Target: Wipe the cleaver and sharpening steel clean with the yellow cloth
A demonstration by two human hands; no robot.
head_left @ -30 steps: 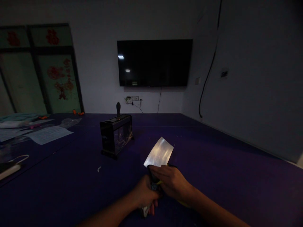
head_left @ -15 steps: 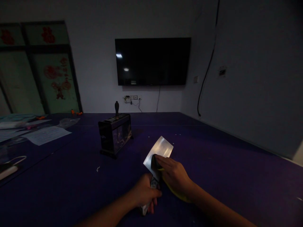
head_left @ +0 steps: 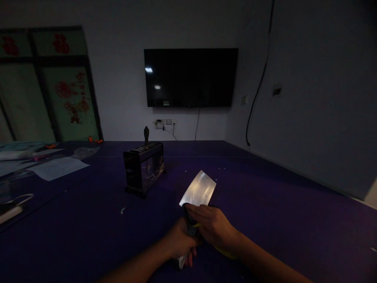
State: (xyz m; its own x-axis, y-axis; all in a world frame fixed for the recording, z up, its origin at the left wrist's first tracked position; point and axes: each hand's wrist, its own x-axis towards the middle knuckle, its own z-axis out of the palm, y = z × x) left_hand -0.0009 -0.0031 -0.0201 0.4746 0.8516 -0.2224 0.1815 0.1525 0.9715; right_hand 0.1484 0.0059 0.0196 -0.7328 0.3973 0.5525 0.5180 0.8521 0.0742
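Observation:
My left hand [head_left: 181,239] is closed round the handle of a cleaver, its wide shiny blade [head_left: 200,189] pointing up and away from me. The handle looks wrapped in something pale. My right hand [head_left: 216,226] presses a dark cloth with a yellow edge [head_left: 188,214] onto the lower blade, close to the handle. Its fingers lie over the cloth, and a yellow part shows below the wrist. Just beyond and left of the hands stands a black knife block [head_left: 143,169] with clear sides; a dark handle [head_left: 146,135] sticks up from its top.
The purple tabletop [head_left: 273,212] carries small white scraps [head_left: 122,210]. Papers [head_left: 59,168], clear plastic [head_left: 84,152] and a white device with a cable [head_left: 11,214] lie on the left. A wall with a television [head_left: 191,78] stands behind; another wall borders the right side.
My right hand has slid the cloth down the blade toward the handle, baring more of the metal. My left hand keeps its hold in nearly the same place.

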